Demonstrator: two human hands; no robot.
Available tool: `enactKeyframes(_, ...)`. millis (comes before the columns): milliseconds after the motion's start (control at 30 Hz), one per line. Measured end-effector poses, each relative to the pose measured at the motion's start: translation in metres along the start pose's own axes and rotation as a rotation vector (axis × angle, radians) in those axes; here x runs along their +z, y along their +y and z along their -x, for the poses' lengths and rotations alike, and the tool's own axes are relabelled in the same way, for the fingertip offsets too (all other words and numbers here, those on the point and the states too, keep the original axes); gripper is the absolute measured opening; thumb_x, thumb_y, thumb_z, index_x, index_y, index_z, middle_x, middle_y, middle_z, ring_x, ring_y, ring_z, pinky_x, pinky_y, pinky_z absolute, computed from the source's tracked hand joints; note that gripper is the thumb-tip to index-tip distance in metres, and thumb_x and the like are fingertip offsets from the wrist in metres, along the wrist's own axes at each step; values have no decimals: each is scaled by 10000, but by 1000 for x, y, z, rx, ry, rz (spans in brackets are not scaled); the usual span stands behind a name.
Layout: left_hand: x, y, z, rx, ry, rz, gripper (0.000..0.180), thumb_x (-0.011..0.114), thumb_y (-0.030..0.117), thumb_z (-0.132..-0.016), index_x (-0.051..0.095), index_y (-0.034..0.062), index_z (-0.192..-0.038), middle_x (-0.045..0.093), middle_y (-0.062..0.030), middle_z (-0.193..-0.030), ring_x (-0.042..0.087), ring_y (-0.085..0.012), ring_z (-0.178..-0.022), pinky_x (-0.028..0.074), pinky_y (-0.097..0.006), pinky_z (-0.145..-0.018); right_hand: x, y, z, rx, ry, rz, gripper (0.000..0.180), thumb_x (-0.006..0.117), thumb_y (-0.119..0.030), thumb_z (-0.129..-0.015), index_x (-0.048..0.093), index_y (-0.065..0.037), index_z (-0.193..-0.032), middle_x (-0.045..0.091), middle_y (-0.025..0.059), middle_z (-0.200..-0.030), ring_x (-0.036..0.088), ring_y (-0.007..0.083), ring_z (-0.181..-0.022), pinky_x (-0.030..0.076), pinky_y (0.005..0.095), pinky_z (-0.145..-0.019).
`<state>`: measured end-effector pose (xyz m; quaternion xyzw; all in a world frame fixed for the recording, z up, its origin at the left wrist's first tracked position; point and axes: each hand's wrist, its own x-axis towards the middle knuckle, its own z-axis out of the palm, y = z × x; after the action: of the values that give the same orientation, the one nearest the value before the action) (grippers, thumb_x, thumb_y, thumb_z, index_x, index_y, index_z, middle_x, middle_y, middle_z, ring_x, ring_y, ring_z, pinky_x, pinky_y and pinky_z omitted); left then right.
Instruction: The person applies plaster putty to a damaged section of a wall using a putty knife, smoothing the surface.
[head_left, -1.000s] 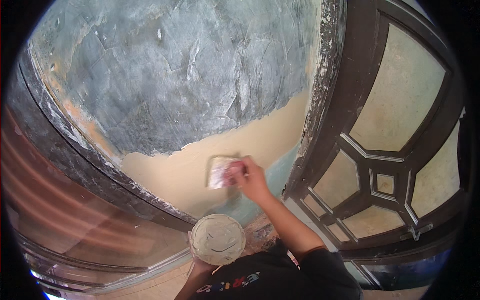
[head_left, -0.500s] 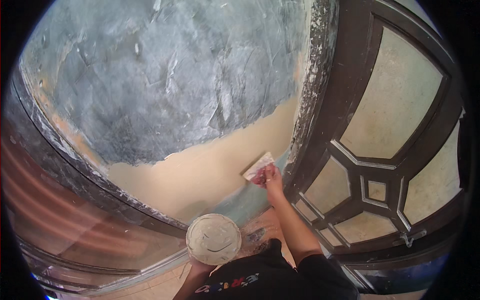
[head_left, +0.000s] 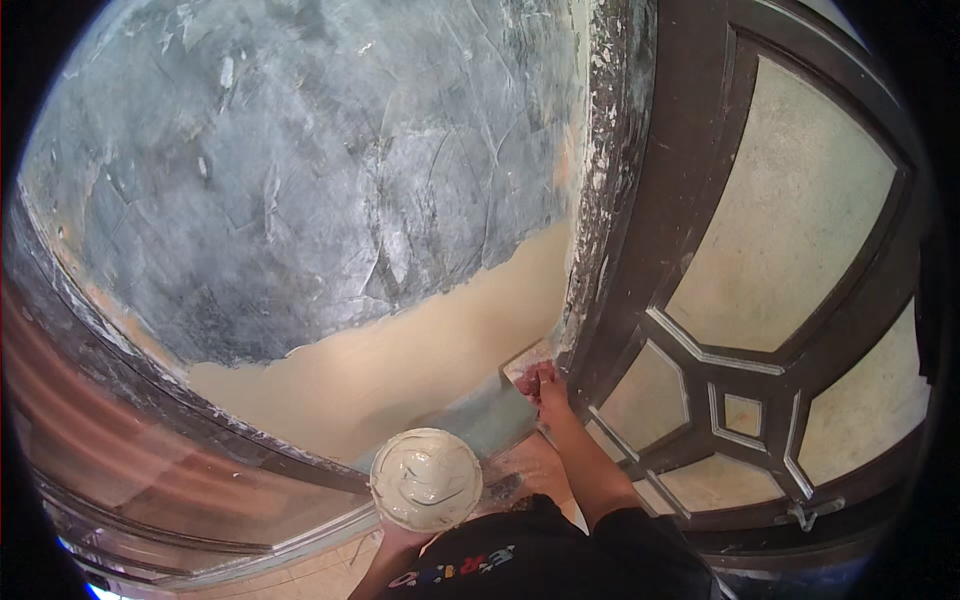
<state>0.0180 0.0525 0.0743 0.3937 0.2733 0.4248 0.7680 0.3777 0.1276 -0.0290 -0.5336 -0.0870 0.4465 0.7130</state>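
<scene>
My right hand [head_left: 550,392] is closed round a wide, putty-smeared scraper [head_left: 526,364]. The scraper lies against the wall at its lower right, beside the dark door frame, where cream putty [head_left: 370,370] meets a bare bluish strip [head_left: 470,420]. Low in the middle, my left hand [head_left: 400,537] grips a round tub of putty [head_left: 426,480] from its near side. Wet, cream-coloured putty with curved marks fills the tub's top. Most of the left hand's fingers are hidden beneath the tub.
Above the putty band rises the rough grey-blue wall [head_left: 300,190]. A paint-flecked dark frame [head_left: 605,140] borders it on the right, beside a brown panelled door [head_left: 690,180] with a metal handle [head_left: 808,514]. Reddish-brown glossy panels [head_left: 130,440] stand at left, above a tiled floor [head_left: 310,578].
My right hand has moved the scraper down to the wall's lower right corner, beside the frame. The view has shifted a little. The tub stays nearly where it was.
</scene>
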Motion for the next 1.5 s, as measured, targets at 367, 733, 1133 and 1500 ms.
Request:
enactKeyframes(367,50,-8,-39,-112,-37,405,614,334,535,-971,367,134,-1434,398,-138,-1464,423,-348,-1316,358,-580,-1071,39,-88,4,-216,-149,-10,205,537,-332,-989,529,-136,-1046,551,-15,-847,565,91,-655,521,246,-539)
enactKeyframes(733,45,-11,-34,39,-75,273,525,509,294,-970,341,121,-1437,421,-106,-1438,455,-287,-1292,424,-499,-1047,80,-75,64,-284,-312,127,173,560,-206,-973,522,-64,-1065,603,27,-893,586,129,-658,491,266,-504)
enactKeyframes(1133,12,4,-12,55,-57,328,635,650,131,-896,321,99,-1438,435,-118,-1416,472,-245,-1272,432,-433,-1053,36,-5,65,-206,-196,181,280,611,-281,-950,466,-57,-1036,578,38,-872,603,138,-717,532,284,-575)
enactKeyframes(1500,35,62,-27,246,26,363,675,610,361,-893,322,97,-1444,415,-120,-1446,433,-267,-1316,396,-462,-1077,126,-169,147,-741,-661,313,234,626,-97,-923,440,-37,-1052,608,92,-953,647,175,-810,543,318,-721)
